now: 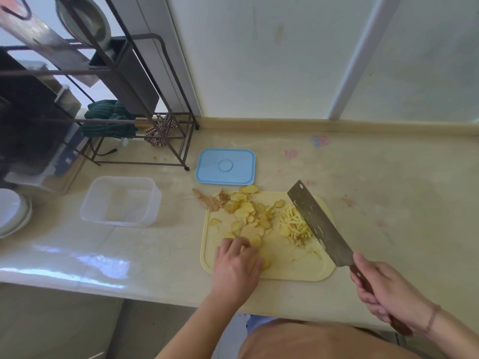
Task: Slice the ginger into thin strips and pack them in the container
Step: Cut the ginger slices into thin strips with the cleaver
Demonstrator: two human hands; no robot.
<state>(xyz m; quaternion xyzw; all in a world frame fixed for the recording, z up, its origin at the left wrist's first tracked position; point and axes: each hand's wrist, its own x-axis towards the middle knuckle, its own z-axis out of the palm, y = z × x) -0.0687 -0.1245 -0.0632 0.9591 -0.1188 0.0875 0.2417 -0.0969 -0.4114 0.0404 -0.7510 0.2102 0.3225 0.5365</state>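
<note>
Bare forearms enter from the bottom edge of the frame, nearest the viewer. Left of centre, the clear plastic container stands open on the desk, apparently holding no ginger yet, and lies well apart from the cutting board; it is presumably parked there, within reach, to receive the strips. Its blue lid lies flat just beyond the board's upper edge, off the container so that the opening is free.

At centre, the left hand rests palm-down on the board's lower left part, its fingers curled over a few ginger slices at the near end of the pile. Its grip is narrow and seems to gather slices for stacking, though whether any are pinched cannot be told. A scrap of ginger peel sits at the board's upper left corner, partly on the desk.

Right of the slices, a small heap of ginger strips lies against the cleaver. The blade slants from upper left to lower right with its edge on or just above the board, seemingly keeping cut strips apart from uncut slices. At lower right, the right hand wraps closed round the cleaver's wooden handle.

Judged stage: slicing is partly done; packing has not begun.
</note>
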